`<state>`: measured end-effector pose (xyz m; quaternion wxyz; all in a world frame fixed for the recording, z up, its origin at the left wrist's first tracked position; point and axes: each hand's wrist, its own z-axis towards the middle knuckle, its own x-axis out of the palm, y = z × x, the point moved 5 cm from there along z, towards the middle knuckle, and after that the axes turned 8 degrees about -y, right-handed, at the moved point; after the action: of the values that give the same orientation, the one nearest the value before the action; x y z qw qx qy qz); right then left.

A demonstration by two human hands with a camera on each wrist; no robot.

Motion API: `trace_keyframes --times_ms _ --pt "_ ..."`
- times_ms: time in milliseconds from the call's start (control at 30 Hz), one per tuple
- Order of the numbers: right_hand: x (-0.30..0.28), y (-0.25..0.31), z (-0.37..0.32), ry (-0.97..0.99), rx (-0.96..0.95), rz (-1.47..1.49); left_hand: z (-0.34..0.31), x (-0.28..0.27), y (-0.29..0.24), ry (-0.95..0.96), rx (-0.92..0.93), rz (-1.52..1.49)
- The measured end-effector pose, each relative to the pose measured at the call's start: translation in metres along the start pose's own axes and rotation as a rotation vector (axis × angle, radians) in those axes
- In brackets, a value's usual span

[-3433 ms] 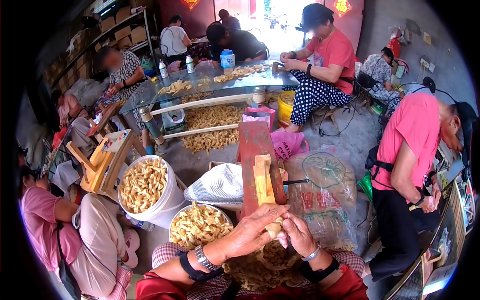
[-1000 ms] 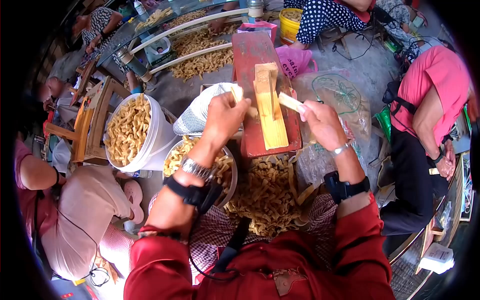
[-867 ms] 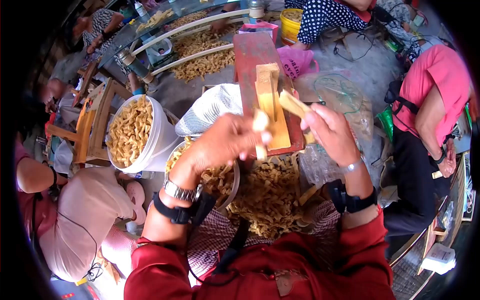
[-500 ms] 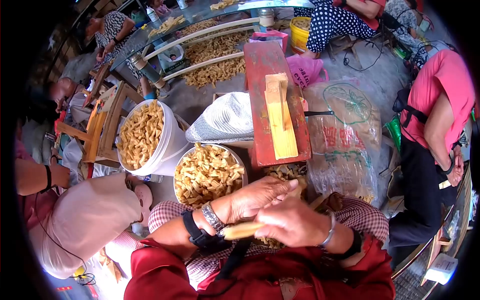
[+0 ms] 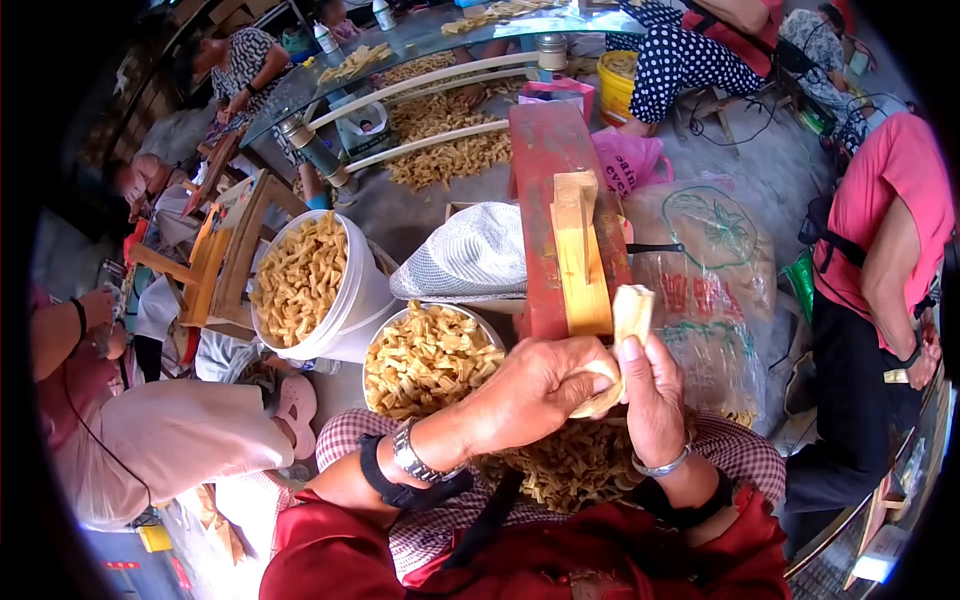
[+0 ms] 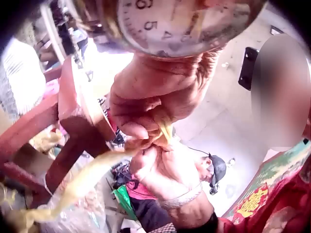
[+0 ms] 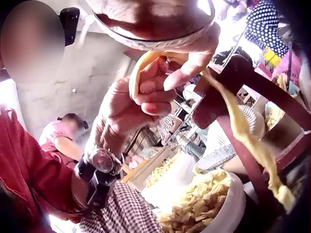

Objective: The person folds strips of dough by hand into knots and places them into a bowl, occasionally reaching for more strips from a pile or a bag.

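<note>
By the red worktop's (image 5: 541, 260) near edge, the left hand (image 5: 530, 392) and right hand (image 5: 655, 400) both clamp a pale strip (image 5: 633, 312), its tail (image 7: 249, 141) dangling in open air.

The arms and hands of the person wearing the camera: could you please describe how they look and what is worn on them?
Both hands are gloveless, below red sleeves. The left hand has a silver-coloured watch at its wrist, its pale dial marked with dark numerals, then a black strap. The right hand has a slim silver-coloured bangle and another black band behind it.
</note>
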<state>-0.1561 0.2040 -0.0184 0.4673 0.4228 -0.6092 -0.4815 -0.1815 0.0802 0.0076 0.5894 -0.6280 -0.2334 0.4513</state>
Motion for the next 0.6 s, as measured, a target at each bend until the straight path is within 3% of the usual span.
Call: trace_keyframes --times_ms 67,133,200,267,433,600 --pt "0.003 -0.001 0.002 0.078 0.08 0.019 0.0 -0.013 -0.018 -0.073 0.262 0.422" --pt "0.006 0.004 0.007 0.118 0.148 0.04 -0.004 -0.012 -0.034 -0.18 0.363 0.548" --pt "0.004 0.01 0.011 0.23 0.002 -0.117 -0.008 -0.011 -0.041 -0.259 0.505 0.665" --pt "0.0 0.011 0.016 0.344 -0.051 -0.277 -0.009 -0.011 -0.038 -0.232 0.542 0.654" --pt "0.004 0.015 0.012 0.448 -0.104 -0.256 -0.008 -0.014 -0.029 -0.149 0.456 0.607" --pt "0.003 0.016 0.012 0.595 -0.232 -0.265 -0.005 -0.014 -0.038 -0.182 0.529 0.537"
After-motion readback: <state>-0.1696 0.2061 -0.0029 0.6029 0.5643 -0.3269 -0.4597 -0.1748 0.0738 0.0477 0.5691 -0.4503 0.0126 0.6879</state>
